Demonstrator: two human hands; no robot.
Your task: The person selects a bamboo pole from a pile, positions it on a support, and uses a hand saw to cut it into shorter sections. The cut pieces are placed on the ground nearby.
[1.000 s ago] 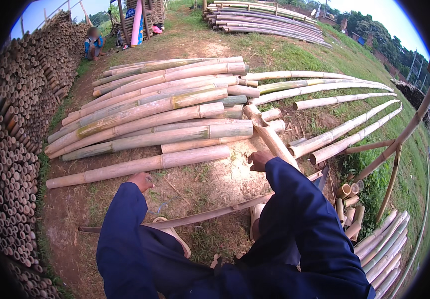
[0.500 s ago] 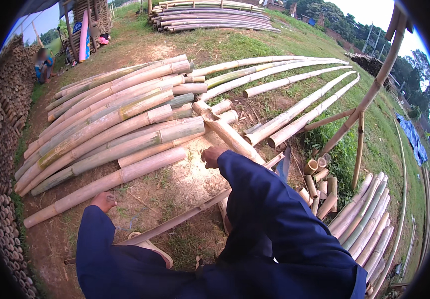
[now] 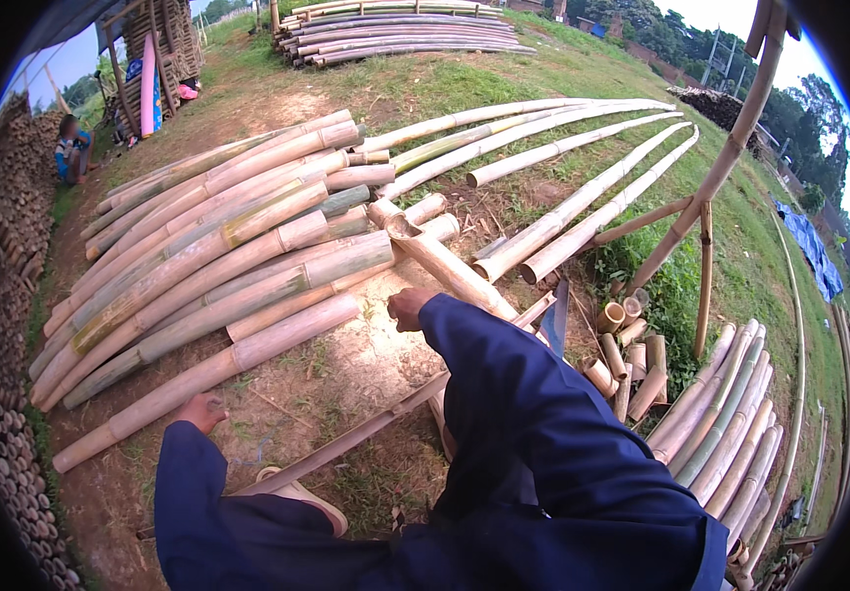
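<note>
One bamboo pole (image 3: 210, 372): left hand (image 3: 203, 413) at near side, right hand (image 3: 408, 308) beyond right end; hands apart, grip unclear.

The left hand (image 3: 203, 412) is beside the front bamboo pole (image 3: 272, 351), perhaps touching; the right hand (image 3: 411, 308) is at the right edge of the pale dirt patch (image 3: 371, 350), near the notched bamboo (image 3: 450, 264). A split bamboo strip (image 3: 371, 424) crosses the patch's near edge.

Bamboo pile (image 3: 218, 241) left of long poles (image 3: 543, 153); short pieces (image 3: 655, 353) right, nearer; pole stack (image 3: 405, 45) behind.
</note>
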